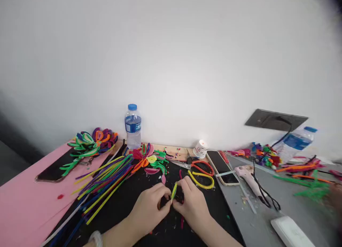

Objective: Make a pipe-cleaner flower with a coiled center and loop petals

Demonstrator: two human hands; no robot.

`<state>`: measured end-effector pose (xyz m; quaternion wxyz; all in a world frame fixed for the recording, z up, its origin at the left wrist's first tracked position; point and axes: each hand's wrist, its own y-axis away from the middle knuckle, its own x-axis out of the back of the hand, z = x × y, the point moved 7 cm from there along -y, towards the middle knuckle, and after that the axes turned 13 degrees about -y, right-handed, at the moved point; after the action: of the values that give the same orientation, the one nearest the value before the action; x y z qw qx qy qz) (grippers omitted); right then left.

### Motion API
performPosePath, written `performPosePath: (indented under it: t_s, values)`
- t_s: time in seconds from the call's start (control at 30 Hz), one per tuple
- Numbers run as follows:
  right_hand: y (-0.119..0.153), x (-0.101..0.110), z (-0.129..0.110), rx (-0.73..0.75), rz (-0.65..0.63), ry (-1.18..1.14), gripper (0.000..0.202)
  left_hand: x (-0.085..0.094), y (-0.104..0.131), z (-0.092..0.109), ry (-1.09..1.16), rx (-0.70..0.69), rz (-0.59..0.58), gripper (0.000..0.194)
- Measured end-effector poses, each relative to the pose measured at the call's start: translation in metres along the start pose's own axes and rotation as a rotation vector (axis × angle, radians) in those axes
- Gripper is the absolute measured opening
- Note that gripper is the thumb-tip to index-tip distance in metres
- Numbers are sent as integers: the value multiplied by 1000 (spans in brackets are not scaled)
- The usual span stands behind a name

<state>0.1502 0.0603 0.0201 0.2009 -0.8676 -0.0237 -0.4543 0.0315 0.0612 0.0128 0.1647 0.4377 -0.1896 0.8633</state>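
Between my two hands, over the black mat [120, 211], a short yellow-green pipe cleaner piece [174, 191] stands upright, apparently bent into a narrow loop. My left hand [152, 204] pinches its lower end with thumb and fingers. My right hand [191, 200] closes on it from the other side, fingertips near its top and thumb near its base. Part of a dark pink pipe cleaner [182, 222] lies on the mat beneath my right hand. Just beyond my hands are orange-and-yellow-handled scissors [203, 174] and several flowers of bent pipe cleaners [144, 158].
A bundle of pipe cleaners [104, 186] lies left. Behind stand a water bottle [133, 127] and a paper cup [201, 149]. To the right are a phone [223, 168], a glue gun [249, 179] with its cord and a white box-like object [291, 232]. Another person's blurred hand [335, 195] is far right.
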Motion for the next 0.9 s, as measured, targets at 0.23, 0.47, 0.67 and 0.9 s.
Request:
performPosePath:
  t_s: [0.23, 0.47, 0.67, 0.9]
  values:
    - [2, 0, 1, 7, 16, 3, 25, -2, -1, -2, -2, -5, -1, 12]
    - [1, 0, 5, -41, -19, -131, 26, -1, -3, -2, 46, 2, 4, 11]
    - [-4, 5, 13, -59, 36, -361, 24, 5, -6, -8, 302, 56, 32, 13]
    - [-7, 3, 11, -132, -58, -718, 22, -15, -16, -27, 926, 281, -63, 28]
